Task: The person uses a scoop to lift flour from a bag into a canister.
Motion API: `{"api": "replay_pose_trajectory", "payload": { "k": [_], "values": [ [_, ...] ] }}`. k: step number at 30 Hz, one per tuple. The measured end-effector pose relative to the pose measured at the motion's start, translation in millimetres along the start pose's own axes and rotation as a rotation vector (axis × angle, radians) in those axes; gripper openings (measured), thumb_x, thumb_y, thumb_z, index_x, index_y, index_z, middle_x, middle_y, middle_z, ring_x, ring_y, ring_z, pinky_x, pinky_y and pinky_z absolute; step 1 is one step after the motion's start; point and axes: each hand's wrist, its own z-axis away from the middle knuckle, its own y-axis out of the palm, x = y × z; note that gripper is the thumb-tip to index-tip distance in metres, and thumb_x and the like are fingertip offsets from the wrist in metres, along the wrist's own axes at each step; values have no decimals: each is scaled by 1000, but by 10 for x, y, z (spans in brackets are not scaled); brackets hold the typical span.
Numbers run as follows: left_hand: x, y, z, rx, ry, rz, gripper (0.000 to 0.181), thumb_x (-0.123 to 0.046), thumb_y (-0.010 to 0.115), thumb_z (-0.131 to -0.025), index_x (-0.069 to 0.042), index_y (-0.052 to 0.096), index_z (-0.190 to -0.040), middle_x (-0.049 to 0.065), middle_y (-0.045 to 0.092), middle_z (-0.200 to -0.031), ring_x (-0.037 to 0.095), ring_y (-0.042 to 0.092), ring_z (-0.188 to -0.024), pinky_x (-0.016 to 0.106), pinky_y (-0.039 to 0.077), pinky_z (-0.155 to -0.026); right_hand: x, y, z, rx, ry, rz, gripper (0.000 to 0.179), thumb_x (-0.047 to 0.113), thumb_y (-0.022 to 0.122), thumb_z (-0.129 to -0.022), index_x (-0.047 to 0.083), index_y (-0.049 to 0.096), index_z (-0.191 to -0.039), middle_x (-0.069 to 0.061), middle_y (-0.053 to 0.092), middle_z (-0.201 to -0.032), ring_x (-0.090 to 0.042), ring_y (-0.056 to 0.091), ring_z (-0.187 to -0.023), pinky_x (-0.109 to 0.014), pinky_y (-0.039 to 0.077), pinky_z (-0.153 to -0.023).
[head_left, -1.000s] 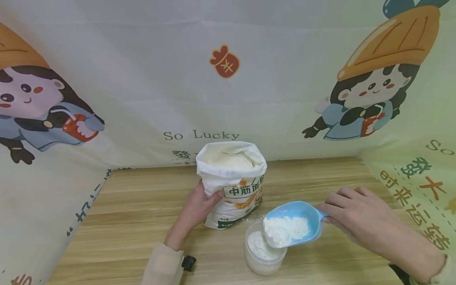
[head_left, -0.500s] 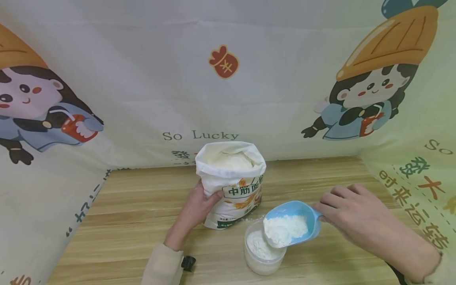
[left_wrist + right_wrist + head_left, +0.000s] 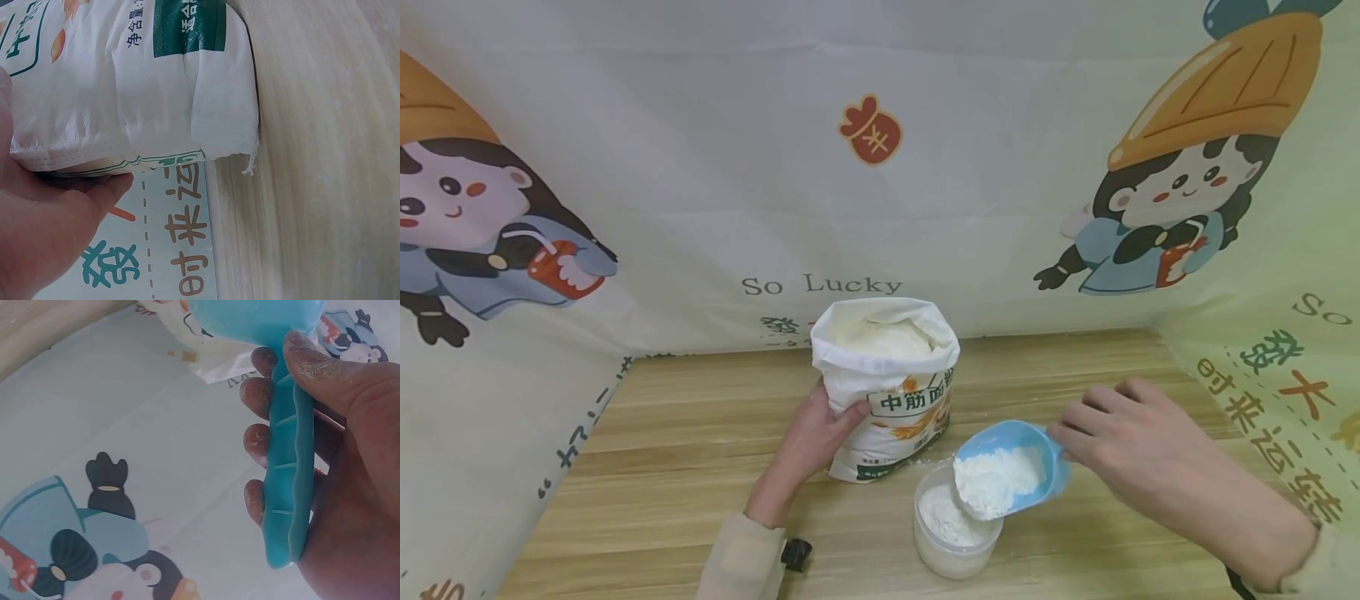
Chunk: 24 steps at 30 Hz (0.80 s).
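The blue scoop has edged slightly inward since the earlier frame, its handle end seemingly a little higher, with the right hand wrapping its fingers round the handle; its lip lies beyond those fingers, over the near-side tub, and plenty of flour sits in it, so the pour looks unfinished; the tub stands between both hands' fingers, while the left hand grips the bag, thumb on its front.
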Motion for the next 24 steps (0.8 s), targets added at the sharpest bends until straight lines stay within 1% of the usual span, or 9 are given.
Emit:
{"api": "replay_pose_trajectory", "payload": {
  "k": [7,12,14,24],
  "values": [
    [-4,4,-2,-3,4,3,66,-30,72,-99,-1,42,-149,23,60,-139,41,57,-129,60,46,-109,35,-73,-85,23,-24,35,35,25,92,-71,16,76,-101,7,66,-93,-19,53,-81,-37,44,-67],
    [-10,2,1,-3,-9,-9,66,-30,72,-99,-1,41,-150,23,59,-139,41,57,-129,60,46,-109,74,-114,-142,49,-45,57,32,13,91,-72,15,74,-99,5,62,-89,-19,48,-77,-36,42,-65],
    [-9,1,2,-7,-5,-16,67,-30,72,-98,0,41,-149,24,60,-138,42,58,-128,60,46,-108,88,-125,-163,53,-53,58,32,7,91,-71,14,74,-98,5,61,-89,-20,46,-76,-36,41,-65],
    [-18,-3,10,-14,-1,-22,66,-31,71,-99,2,41,-148,24,62,-135,41,59,-126,61,47,-107,158,-155,-266,35,-88,98,31,7,91,-68,11,74,-93,2,57,-86,-21,47,-76,-36,40,-65]
  ]
}}
